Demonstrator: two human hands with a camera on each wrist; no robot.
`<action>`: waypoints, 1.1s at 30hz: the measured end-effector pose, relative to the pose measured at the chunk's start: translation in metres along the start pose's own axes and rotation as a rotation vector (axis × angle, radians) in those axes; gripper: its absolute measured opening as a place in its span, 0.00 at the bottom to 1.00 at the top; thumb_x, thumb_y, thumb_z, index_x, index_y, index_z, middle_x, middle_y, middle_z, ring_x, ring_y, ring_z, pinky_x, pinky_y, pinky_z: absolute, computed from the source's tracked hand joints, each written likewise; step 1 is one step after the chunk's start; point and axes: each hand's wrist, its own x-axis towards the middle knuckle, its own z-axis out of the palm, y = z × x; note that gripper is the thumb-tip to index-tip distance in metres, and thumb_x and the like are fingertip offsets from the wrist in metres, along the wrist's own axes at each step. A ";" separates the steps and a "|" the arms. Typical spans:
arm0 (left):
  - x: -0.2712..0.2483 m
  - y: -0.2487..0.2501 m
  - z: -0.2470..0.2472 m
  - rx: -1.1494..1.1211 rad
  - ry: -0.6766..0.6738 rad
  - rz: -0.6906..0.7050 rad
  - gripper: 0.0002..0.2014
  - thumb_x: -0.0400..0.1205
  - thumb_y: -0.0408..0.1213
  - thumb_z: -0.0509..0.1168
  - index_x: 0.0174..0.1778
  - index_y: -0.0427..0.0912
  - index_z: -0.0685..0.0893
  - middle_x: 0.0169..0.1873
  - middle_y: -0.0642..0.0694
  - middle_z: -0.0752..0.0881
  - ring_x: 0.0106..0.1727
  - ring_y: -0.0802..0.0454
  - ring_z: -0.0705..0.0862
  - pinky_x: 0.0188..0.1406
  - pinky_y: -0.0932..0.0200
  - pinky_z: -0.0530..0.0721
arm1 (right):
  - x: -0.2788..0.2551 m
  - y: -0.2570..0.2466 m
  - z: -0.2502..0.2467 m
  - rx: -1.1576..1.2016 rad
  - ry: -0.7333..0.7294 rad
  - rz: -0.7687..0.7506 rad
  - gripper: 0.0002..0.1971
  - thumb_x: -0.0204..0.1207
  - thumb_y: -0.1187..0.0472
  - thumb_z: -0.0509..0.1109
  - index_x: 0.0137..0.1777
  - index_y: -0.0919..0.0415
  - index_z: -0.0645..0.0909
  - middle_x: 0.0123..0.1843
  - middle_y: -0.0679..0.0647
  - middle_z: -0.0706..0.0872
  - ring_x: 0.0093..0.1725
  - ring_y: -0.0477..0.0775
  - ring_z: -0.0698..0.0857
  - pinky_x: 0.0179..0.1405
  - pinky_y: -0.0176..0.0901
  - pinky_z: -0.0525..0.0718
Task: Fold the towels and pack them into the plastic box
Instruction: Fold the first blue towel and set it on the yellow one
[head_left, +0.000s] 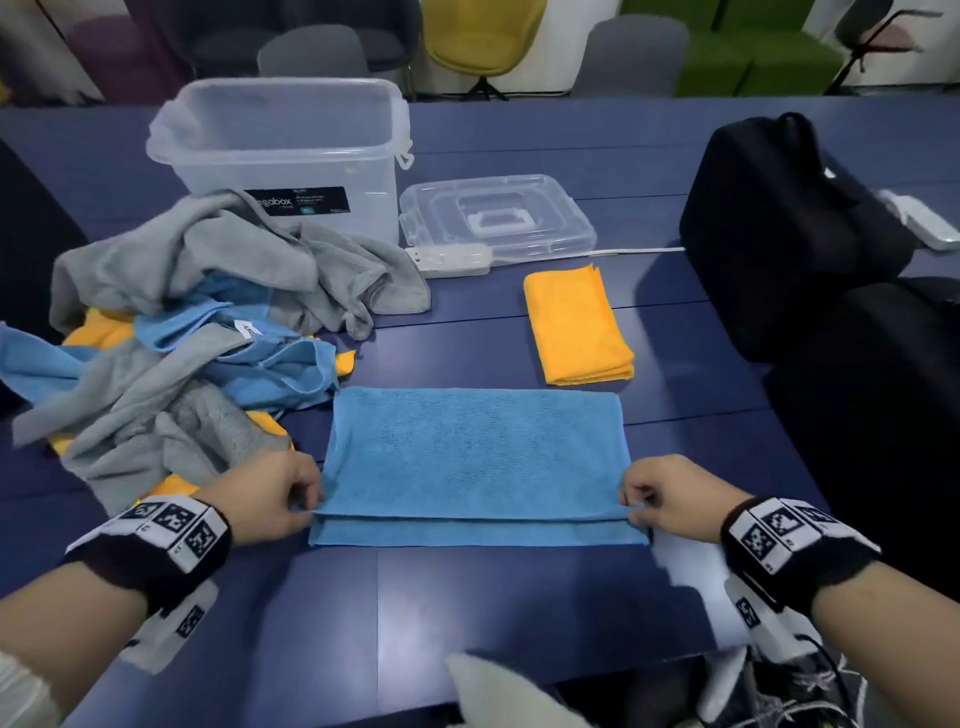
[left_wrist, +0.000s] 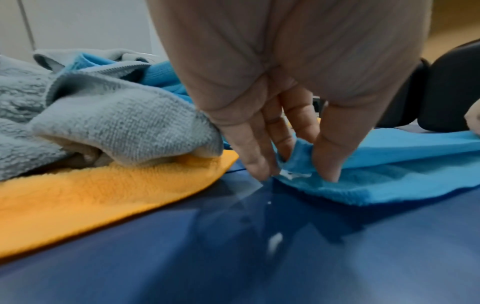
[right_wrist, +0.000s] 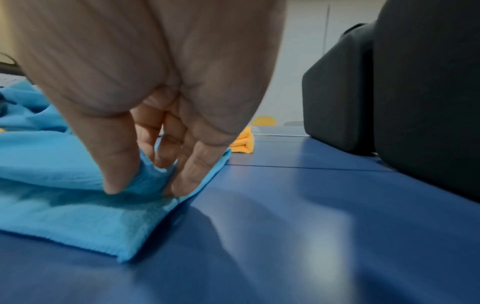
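We take the blue towel (head_left: 475, 457) as our landmark, lying flat on the table (head_left: 519, 613) in front of us, its top layer folded toward us but stopping short of the near edge, so a strip of the lower layer shows. Left of it sits the pile (head_left: 171, 332) of unfolded grey, blue and orange towels, and its near edge lies just beside our left hand (head_left: 270, 501); we judge that a wide sweep of that hand could snag a grey fold and drag it onto our work. The left hand pinches the towel's upper layer at its left corner, thumb and fingers (left_wrist: 326, 160) closed on the cloth. If one hand lifts or pulls more than the other, the layers would skew and the edges would not meet. At the towel's right corner our right hand (head_left: 670, 499) is clamped on the upper layer the same way, and a slack grip there could let the soft cloth slip out. Beyond the towel to the right lies the folded orange towel (head_left: 576, 327), well apart. Beyond the towel to the left stands the box (head_left: 280, 150), open, with no towel visible inside; its lid (head_left: 496, 218) lies to its right.
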 end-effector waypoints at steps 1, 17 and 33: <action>0.000 -0.001 0.002 0.017 -0.010 0.012 0.17 0.65 0.34 0.73 0.22 0.59 0.74 0.37 0.57 0.86 0.35 0.65 0.81 0.35 0.76 0.75 | 0.000 -0.001 0.001 -0.039 -0.013 -0.013 0.18 0.65 0.65 0.75 0.26 0.47 0.68 0.41 0.49 0.86 0.37 0.45 0.80 0.41 0.43 0.80; -0.011 0.011 0.017 0.154 -0.090 0.083 0.11 0.68 0.49 0.70 0.32 0.58 0.72 0.36 0.62 0.75 0.36 0.68 0.72 0.35 0.77 0.66 | 0.001 -0.005 0.018 -0.353 -0.112 -0.112 0.12 0.67 0.60 0.70 0.34 0.52 0.67 0.45 0.45 0.70 0.48 0.48 0.68 0.37 0.39 0.71; 0.001 0.031 -0.002 -0.055 0.288 0.025 0.20 0.71 0.24 0.61 0.38 0.57 0.64 0.36 0.57 0.74 0.35 0.57 0.74 0.35 0.57 0.73 | 0.009 -0.023 0.007 -0.409 0.365 0.094 0.12 0.63 0.67 0.65 0.42 0.53 0.67 0.35 0.47 0.76 0.42 0.58 0.76 0.44 0.50 0.59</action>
